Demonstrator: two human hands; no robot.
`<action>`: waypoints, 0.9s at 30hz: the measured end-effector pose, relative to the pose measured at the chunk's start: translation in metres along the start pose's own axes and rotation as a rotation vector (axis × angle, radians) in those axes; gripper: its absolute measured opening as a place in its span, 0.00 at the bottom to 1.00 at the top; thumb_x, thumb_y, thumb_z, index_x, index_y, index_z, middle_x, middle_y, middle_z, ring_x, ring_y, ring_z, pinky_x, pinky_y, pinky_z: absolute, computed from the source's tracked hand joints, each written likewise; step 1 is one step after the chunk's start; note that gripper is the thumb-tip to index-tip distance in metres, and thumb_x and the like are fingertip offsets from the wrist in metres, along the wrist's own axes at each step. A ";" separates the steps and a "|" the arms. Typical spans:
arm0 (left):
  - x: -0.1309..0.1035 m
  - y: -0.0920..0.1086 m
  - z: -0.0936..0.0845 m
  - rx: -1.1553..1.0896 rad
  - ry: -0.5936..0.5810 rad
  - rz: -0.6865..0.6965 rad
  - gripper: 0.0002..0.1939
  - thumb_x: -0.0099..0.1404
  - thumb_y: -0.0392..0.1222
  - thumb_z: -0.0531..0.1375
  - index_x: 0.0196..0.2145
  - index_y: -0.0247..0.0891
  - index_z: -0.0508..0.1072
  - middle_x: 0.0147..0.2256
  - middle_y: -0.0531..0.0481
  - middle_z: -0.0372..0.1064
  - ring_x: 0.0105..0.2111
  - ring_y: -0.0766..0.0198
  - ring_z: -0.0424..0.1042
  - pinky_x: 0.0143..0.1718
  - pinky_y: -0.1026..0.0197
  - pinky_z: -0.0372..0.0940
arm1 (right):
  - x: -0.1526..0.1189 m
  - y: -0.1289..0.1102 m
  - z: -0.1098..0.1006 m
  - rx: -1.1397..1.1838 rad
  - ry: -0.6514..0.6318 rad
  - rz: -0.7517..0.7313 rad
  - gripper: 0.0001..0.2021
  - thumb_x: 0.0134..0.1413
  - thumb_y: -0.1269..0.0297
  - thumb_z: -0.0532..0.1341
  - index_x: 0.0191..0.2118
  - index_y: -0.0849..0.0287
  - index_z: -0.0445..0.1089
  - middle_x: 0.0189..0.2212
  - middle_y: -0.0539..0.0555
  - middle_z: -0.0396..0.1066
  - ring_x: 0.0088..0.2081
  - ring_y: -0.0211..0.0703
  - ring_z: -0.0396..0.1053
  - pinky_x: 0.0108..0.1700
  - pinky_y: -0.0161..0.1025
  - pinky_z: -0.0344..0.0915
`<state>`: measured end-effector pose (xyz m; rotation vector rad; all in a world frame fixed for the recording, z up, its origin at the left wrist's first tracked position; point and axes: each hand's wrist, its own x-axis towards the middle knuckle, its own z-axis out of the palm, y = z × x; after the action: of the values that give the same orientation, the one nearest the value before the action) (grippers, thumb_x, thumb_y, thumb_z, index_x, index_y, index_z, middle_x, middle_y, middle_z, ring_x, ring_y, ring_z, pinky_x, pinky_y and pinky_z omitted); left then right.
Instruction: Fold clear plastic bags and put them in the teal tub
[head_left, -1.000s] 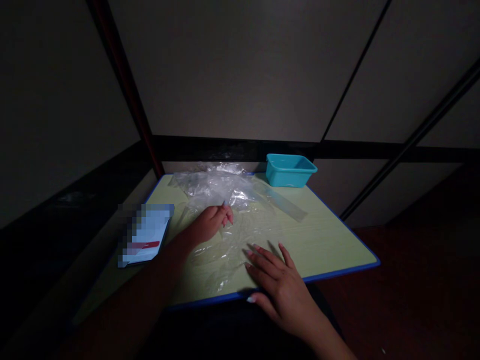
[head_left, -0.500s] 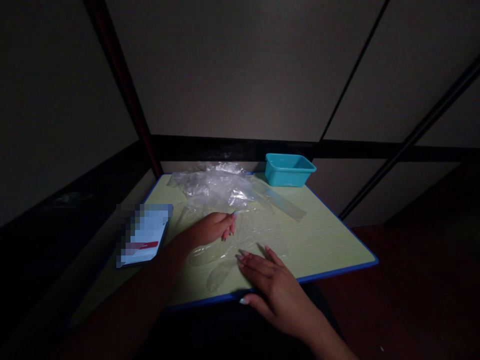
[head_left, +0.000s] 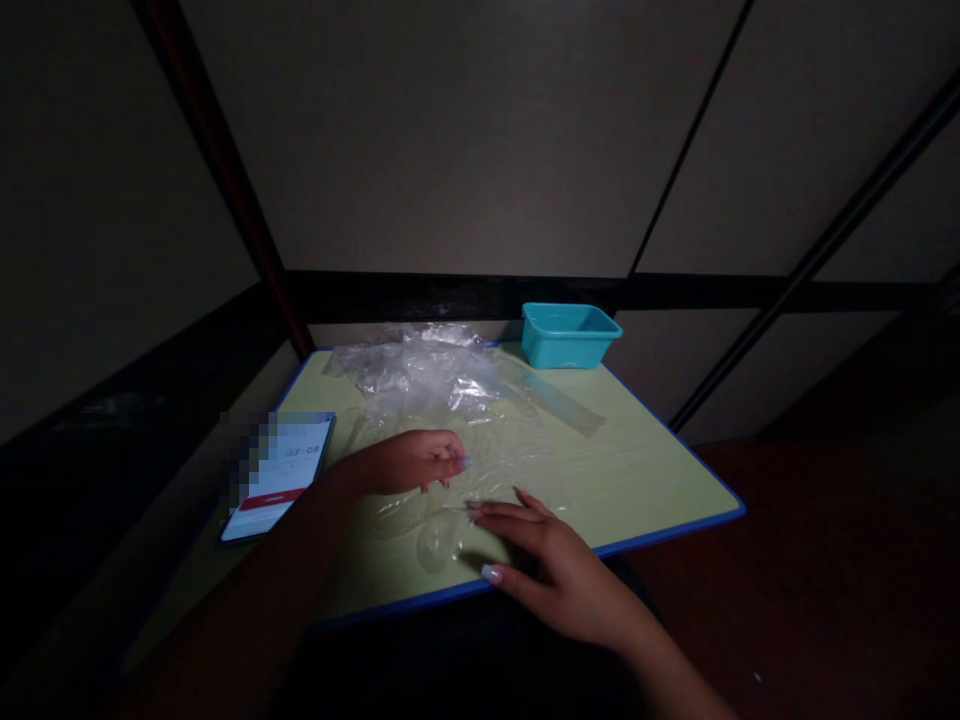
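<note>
Thin clear plastic point(head_left: 514, 455) lies spread over the middle of the pale yellow-green table point(head_left: 645, 490). My left hand point(head_left: 427, 460) is on it with the fingers curled and the thumb pressed in, pinching the clear film. Nearer the front edge, my right hand point(head_left: 536, 550) rests its fingertips at the plastic, fingers stretched and thumb apart. A rounded end of the film point(head_left: 439, 543) sticks out left of those fingers. Behind my hands is a crumpled heap of shiny clear plastic point(head_left: 420, 365).
A turquoise basket point(head_left: 570, 345) stands at the back right of the table. At the left edge lies a phone point(head_left: 289, 470) with a lit screen. A flat translucent strip point(head_left: 562, 402) lies in front of the basket. Cabinet panels point(head_left: 465, 140) rise behind.
My left hand has moved slightly down and its thumb has turned toward the right. My right thumb has lifted a little, and the film's rounded end looks raised. The view has shifted slightly.
</note>
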<state>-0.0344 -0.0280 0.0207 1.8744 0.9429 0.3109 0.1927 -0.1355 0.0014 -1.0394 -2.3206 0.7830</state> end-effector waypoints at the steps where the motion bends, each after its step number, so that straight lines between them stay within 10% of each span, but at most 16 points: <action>1: -0.001 0.000 0.000 0.027 -0.015 -0.008 0.18 0.58 0.56 0.58 0.37 0.38 0.68 0.27 0.54 0.66 0.27 0.67 0.65 0.27 0.66 0.60 | 0.000 0.000 0.000 0.013 0.005 0.006 0.23 0.58 0.57 0.58 0.58 0.51 0.61 0.56 0.56 0.64 0.58 0.47 0.60 0.63 0.57 0.42; 12: -0.006 0.001 0.002 0.194 -0.032 0.108 0.27 0.49 0.51 0.67 0.46 0.41 0.69 0.36 0.52 0.67 0.34 0.63 0.65 0.33 0.64 0.60 | 0.008 0.004 0.008 0.113 0.158 0.098 0.20 0.57 0.59 0.59 0.55 0.57 0.65 0.54 0.57 0.66 0.55 0.46 0.62 0.58 0.46 0.58; 27: 0.004 -0.004 0.004 0.146 0.041 0.078 0.05 0.55 0.40 0.58 0.27 0.36 0.70 0.22 0.57 0.63 0.24 0.68 0.63 0.26 0.66 0.56 | -0.008 0.010 0.001 -0.045 0.269 0.085 0.19 0.60 0.60 0.55 0.57 0.51 0.62 0.55 0.54 0.66 0.57 0.47 0.60 0.63 0.59 0.44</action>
<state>-0.0315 -0.0269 0.0142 2.0492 0.9426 0.3357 0.2014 -0.1362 -0.0078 -1.1903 -2.0857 0.5845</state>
